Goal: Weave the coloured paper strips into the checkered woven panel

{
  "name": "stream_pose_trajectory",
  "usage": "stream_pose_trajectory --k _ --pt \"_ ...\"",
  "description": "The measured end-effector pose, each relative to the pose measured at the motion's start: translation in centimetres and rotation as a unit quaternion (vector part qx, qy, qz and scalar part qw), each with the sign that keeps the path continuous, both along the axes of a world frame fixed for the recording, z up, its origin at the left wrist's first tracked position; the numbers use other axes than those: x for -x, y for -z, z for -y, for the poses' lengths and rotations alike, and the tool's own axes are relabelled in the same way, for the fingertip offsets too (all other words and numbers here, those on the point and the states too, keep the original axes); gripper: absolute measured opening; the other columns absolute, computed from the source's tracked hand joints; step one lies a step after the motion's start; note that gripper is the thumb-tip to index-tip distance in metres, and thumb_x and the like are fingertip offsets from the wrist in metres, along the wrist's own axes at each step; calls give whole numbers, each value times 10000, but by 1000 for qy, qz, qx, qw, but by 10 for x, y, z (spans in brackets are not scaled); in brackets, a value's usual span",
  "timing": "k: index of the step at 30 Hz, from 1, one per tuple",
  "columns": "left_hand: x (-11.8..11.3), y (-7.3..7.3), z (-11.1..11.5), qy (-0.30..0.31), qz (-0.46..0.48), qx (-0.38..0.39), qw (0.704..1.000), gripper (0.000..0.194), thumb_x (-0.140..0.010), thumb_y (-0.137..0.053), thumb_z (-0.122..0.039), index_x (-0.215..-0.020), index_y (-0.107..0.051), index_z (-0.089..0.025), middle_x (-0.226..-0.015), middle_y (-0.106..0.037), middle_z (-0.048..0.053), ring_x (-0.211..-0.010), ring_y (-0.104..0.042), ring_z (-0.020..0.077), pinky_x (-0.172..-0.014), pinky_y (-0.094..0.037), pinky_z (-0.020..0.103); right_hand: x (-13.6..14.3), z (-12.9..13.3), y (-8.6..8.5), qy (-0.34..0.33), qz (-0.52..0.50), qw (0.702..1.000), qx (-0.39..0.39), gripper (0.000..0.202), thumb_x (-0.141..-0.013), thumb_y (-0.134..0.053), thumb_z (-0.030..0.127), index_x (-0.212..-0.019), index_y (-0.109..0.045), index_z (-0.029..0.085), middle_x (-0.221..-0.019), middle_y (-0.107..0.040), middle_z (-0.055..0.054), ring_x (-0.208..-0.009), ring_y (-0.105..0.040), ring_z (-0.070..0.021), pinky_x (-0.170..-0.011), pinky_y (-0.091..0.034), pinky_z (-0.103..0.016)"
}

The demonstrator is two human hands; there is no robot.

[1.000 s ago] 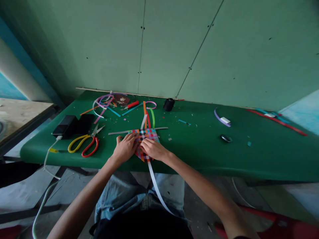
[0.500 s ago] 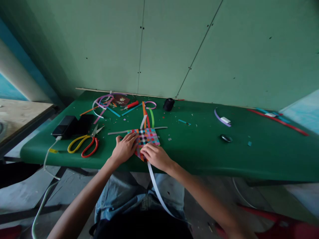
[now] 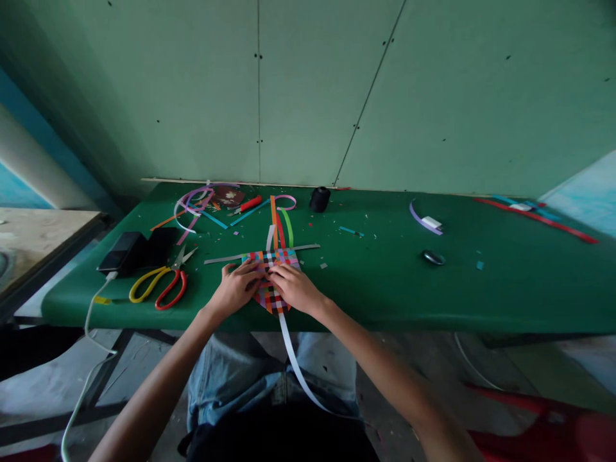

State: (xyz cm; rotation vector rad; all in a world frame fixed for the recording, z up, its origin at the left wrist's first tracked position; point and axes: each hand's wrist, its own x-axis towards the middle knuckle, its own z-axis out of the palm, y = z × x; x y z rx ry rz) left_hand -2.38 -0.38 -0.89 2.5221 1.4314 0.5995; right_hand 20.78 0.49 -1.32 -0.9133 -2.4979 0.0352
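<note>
Pressing woven paper mat [image 3: 273, 268] flat at surface [image 3: 385, 282] near edge, 6 o'clock. Our left hand [image 3: 235, 287] and right hand [image 3: 294, 287] spread open on it, gripping nothing. Mat looks light, floppy, tear-prone; we judge edges safest hold, white strip [image 3: 293, 359] dangling.

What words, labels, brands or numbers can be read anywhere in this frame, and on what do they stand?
None can be read.
The dark red packet at the back of the table bears a pale mark, too small and blurred to read.
The scissors, the black spool, the phone and the woven paper mat under the left hand and right hand show no lettering.
</note>
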Motion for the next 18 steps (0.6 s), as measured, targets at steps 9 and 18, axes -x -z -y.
stream_pose_trajectory --k 9,18 --pt "-9 -4 0 -36 16 5 999 212 -978 -644 -402 -1143 -738 -308 -1495 -626 55 -1384 -575 309 -1196 -303 570 3 12 4 24 -52 998 38 267 -1069 -516 173 -1257 -704 193 -1285 -660 -124 -1316 -565 -281 -1141 -513 -491" --pt "-8 -3 6 -35 23 -25 999 219 -928 -694 -316 -1144 -730 -305 -1467 -646 61 -1435 -515 333 -1183 -320 571 7 36 3 58 -52 995 56 345 -1046 -556 191 -1379 -642 183 -1354 -633 -151 -1249 -576 -300 -1107 -525 -525"
